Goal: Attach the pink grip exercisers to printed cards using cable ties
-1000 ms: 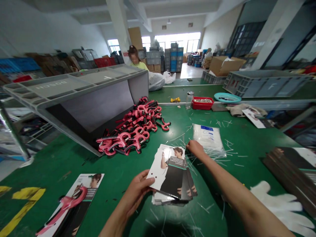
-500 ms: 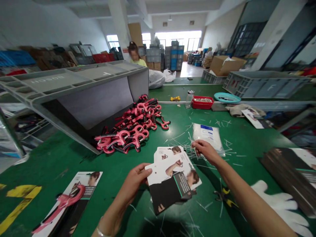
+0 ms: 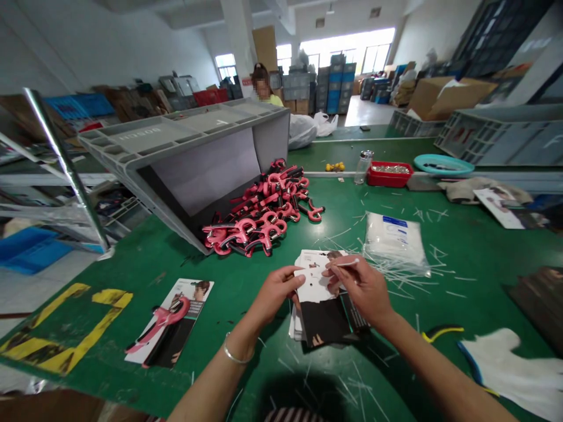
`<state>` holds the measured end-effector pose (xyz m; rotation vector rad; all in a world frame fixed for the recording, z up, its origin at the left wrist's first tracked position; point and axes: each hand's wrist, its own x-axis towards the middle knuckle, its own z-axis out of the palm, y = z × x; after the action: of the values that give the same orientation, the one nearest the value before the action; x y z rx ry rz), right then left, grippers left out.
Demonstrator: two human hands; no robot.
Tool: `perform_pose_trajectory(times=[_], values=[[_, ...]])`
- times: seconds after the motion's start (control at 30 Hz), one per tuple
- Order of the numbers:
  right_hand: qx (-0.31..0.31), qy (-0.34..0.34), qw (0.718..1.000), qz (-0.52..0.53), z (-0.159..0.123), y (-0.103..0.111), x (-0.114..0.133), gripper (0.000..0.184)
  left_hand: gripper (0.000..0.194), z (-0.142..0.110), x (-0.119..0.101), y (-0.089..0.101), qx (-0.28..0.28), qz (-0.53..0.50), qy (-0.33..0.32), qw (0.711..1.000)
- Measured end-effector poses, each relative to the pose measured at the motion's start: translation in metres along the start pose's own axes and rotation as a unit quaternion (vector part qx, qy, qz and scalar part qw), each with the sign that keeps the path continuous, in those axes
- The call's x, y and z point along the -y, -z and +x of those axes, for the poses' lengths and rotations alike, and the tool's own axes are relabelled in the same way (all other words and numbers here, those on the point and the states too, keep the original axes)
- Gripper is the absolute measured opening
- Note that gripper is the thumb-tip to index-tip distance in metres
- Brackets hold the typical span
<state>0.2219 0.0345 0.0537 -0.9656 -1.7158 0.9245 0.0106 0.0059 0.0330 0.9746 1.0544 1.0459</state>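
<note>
My left hand (image 3: 279, 293) pinches the left edge of a printed black-and-white backing card (image 3: 323, 322), which has small holes near its top. My right hand (image 3: 363, 290) is closed at the card's upper part, fingertips touching its face. Between its fingers is a thin white cable tie (image 3: 350, 264). More cards (image 3: 297, 328) lie stacked under the held one. Beyond my right hand, a clear bag (image 3: 393, 237) sits among loose white ties (image 3: 396, 266). To the left, a pink-and-black hand grip (image 3: 165, 322) rests on another card (image 3: 193, 293).
A grey crate (image 3: 145, 138) lies on its side at the left, with a heap of pink hand grips (image 3: 268, 217) spilling out. A red tray (image 3: 389, 176), glass jar (image 3: 363, 167) and turquoise dish (image 3: 444, 164) stand behind. Pliers (image 3: 442, 333) and a white glove (image 3: 514, 363) lie right.
My right hand has moved left from the loose ties to the card, bringing a tie. The left hand still holds the card. The whole view has shifted.
</note>
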Motion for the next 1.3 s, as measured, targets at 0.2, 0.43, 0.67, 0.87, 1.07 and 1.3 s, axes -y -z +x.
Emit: perform_pose_trajectory(times=[0.2, 0.43, 0.67, 0.87, 1.07, 1.3], values=[[0.024, 0.05, 0.996, -0.067, 0.005, -0.005, -0.009, 0.012, 0.046, 0.0, -0.006, 0.0, -0.003, 0.016, -0.011, 1.0], [0.106, 0.172, 0.97, -0.135, 0.04, -0.018, 0.0, 0.007, 0.04, -0.007, -0.042, 0.006, -0.039, 0.137, -0.115, 0.983], [0.148, 0.074, 0.985, -0.045, 0.043, -0.033, -0.027, 0.009, 0.034, -0.01, 0.003, 0.027, -0.063, 0.139, -0.096, 0.984], [0.186, 0.01, 0.982, 0.015, 0.043, -0.031, -0.031, 0.013, 0.013, -0.026, 0.022, 0.029, -0.072, 0.284, -0.152, 0.944], [0.185, -0.015, 0.983, 0.006, 0.042, -0.032, -0.038, 0.014, 0.021, -0.051, 0.022, 0.028, 0.038, 0.327, -0.179, 0.927], [0.183, 0.028, 0.983, -0.009, 0.039, -0.04, -0.041, 0.013, 0.019, -0.017, 0.05, 0.013, -0.152, 0.314, -0.236, 0.907]])
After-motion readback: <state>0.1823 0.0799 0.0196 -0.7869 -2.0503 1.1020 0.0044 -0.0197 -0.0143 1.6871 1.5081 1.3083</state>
